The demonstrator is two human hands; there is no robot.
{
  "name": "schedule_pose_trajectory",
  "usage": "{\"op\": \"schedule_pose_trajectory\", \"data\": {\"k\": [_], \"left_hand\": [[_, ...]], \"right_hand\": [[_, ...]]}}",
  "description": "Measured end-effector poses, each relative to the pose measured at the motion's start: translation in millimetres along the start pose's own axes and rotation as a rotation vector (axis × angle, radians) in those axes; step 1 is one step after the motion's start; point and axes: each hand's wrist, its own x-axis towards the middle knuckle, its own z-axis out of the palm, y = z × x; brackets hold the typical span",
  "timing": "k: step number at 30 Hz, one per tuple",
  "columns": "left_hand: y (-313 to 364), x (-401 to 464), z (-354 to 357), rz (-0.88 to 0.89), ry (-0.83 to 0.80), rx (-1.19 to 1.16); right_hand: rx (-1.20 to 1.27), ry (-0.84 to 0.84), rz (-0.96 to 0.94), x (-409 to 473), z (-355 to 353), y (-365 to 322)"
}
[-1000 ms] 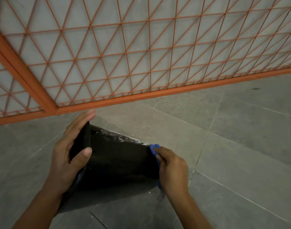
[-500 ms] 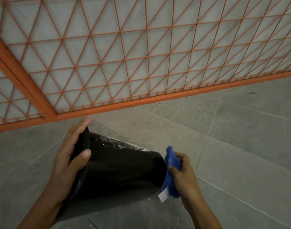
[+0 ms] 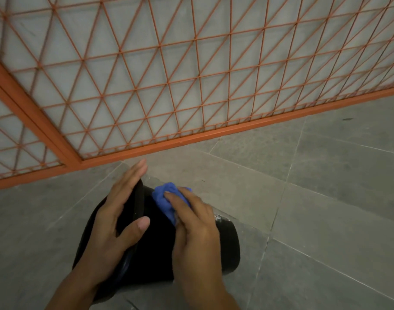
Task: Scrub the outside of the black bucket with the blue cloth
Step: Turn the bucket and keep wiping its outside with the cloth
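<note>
The scrubbing step itself is judged to be in hand: the black bucket [image 3: 227, 247] is laid on its side on the grey tiled floor [image 3: 314, 220], its rim turned toward the left and its base toward the right, close in front of the orange metal grille [image 3: 191, 81]. The blue cloth [image 3: 167, 200] is bunched up and pressed against the upper outside wall of the bucket, just beside the rim. The cloth is held under the fingers of the right hand [image 3: 196, 233], which is laid palm-down over the bucket's side with the forearm reaching in from the lower edge of the view. The bucket is steadied by the left hand [image 3: 117, 222], which is clasped over the rim: the fingers are stretched out along the far side of the rim, pointing toward the grille, while the thumb is hooked over the near edge onto the outer wall. A pale, dusty residue can be made out on the bucket's wall toward the base, beyond the right hand. For the next move, a firm stroke of the cloth along the wall toward that residue would be called for, with the rim kept braced so that the bucket is not rolled; a turn of the bucket would probably be needed afterward, so that the side resting on the floor is reached.
</note>
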Motion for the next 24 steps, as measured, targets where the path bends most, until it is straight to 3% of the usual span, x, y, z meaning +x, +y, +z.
{"op": "schedule_pose_trajectory", "data": {"k": [5, 9, 15, 18, 24], "left_hand": [[-0.9, -2.0, -5.8, 0.026, -0.025, -0.001], [-3.7, -4.9, -10.5, -0.010, 0.008, -0.019], [2.6, -5.7, -3.5, 0.082, -0.036, 0.055], [3.1, -5.6, -0.7, 0.046, -0.011, 0.044], [1.3, -9.1, -2.1, 0.082, -0.015, 0.047]], "right_hand": [[-0.029, 0.055, -0.100, -17.3, 4.8, -11.2], [-0.063, -0.049, 0.014, 5.2, 8.2, 0.2], [-0.032, 0.056, -0.015, 0.0, 1.5, -8.1], [-0.002, -0.060, -0.022, 8.3, -1.9, -5.1], [-0.045, 0.204, -0.115, -23.1, 14.2, -18.6]]}}
